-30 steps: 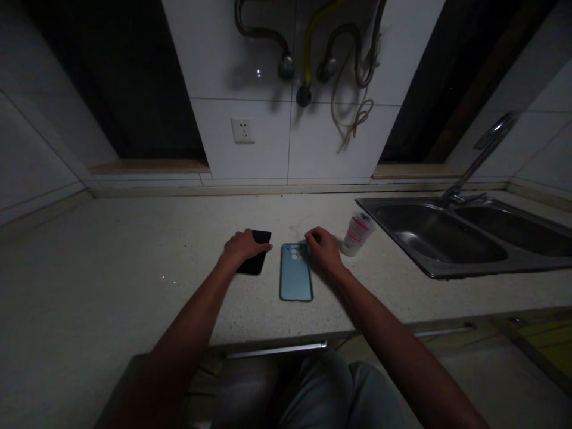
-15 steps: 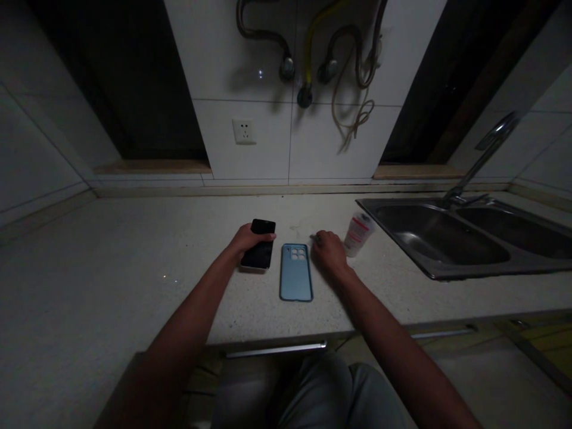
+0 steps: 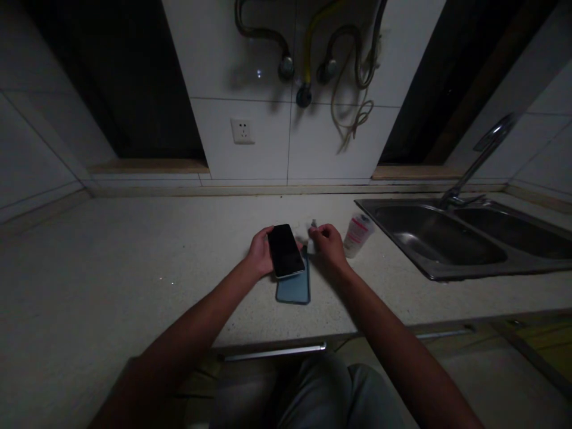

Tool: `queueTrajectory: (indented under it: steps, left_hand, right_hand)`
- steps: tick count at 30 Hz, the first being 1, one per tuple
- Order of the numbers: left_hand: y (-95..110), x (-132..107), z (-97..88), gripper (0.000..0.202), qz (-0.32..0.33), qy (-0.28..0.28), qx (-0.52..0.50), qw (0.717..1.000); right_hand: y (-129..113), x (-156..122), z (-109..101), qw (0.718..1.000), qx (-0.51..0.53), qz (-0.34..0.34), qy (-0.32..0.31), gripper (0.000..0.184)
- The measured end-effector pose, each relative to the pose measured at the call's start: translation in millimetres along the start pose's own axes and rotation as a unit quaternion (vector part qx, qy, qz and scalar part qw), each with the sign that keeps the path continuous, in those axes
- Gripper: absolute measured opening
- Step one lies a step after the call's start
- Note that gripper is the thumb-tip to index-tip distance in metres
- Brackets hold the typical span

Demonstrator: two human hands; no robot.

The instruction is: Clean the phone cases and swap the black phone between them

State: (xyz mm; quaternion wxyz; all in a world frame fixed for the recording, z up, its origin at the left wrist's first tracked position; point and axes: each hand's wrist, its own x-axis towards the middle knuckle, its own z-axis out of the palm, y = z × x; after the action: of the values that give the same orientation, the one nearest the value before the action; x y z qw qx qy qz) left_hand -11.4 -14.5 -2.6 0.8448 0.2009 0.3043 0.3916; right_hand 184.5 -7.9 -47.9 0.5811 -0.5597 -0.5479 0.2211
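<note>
The phone [image 3: 285,250] showed me, at my remote feed, a smooth, glossy, glass-like face; the case [image 3: 292,290] resembled smooth plastic. I read the bench [image 3: 134,268] as speckled and stone-like, the sink [image 3: 415,238] and tap [image 3: 478,158] as shiny metal, the cup [image 3: 357,233] as translucent plastic, the trousers [image 3: 322,393] as matt cloth.

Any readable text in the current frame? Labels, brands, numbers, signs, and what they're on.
None legible.
Clear cup: red print, too small and blurred to read.
Phone: dark screen, no text visible.
Blue phone case: none visible on the part that shows.
</note>
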Motion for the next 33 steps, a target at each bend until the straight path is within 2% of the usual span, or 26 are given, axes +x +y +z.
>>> queueTrajectory:
  steps: [3, 6, 10, 14, 19, 23, 27, 30, 33]
  left_hand:
    - [-4.1, -2.2, 4.3, 0.052, -0.026, -0.045, -0.004, 0.999]
    - [-8.9, -3.8, 10.1, 0.060, -0.038, -0.080, -0.022, 0.996]
    - [-19.9, -1.6, 15.6, 0.065, -0.056, -0.107, -0.045, 0.992]
    - [-27.1, 1.4, 16.5, 0.071, -0.058, -0.121, -0.054, 0.990]
    - [-17.5, 0.9, 13.9, 0.067, 0.007, -0.069, -0.061, 0.996]
    - [-3.5, 1.0, 10.4, 0.075, 0.036, -0.030, -0.025, 0.999]
    - [4.5, 3.7, 5.6, 0.064, 0.095, 0.016, -0.012, 0.995]
    - [6.6, 5.2, 1.5, 0.055, 0.120, 0.038, -0.021, 0.992]
    - [7.1, 5.2, -0.7, 0.052, 0.113, 0.025, -0.032, 0.993]
  right_hand:
    - [-2.7, 1.0, -3.0, 0.998, 0.001, 0.015, 0.060, 0.028]
    - [-11.7, -2.1, -5.3, 0.998, -0.019, -0.028, 0.057, 0.024]
    - [-19.3, -9.0, -0.6, 0.989, -0.076, -0.124, -0.029, 0.023]
    - [-22.5, -14.0, 4.8, 0.952, -0.092, -0.239, -0.168, 0.024]
    - [-35.3, -17.9, -3.3, 0.912, -0.076, -0.312, -0.255, 0.026]
    - [-40.9, -22.8, -9.9, 0.898, -0.061, -0.328, -0.285, 0.021]
    - [-41.6, -28.6, -11.2, 0.891, -0.037, -0.322, -0.318, 0.016]
    - [-41.0, -29.4, -11.9, 0.901, -0.051, -0.287, -0.322, 0.016]
    - [-37.3, -26.6, -12.7, 0.924, -0.078, -0.250, -0.277, 0.019]
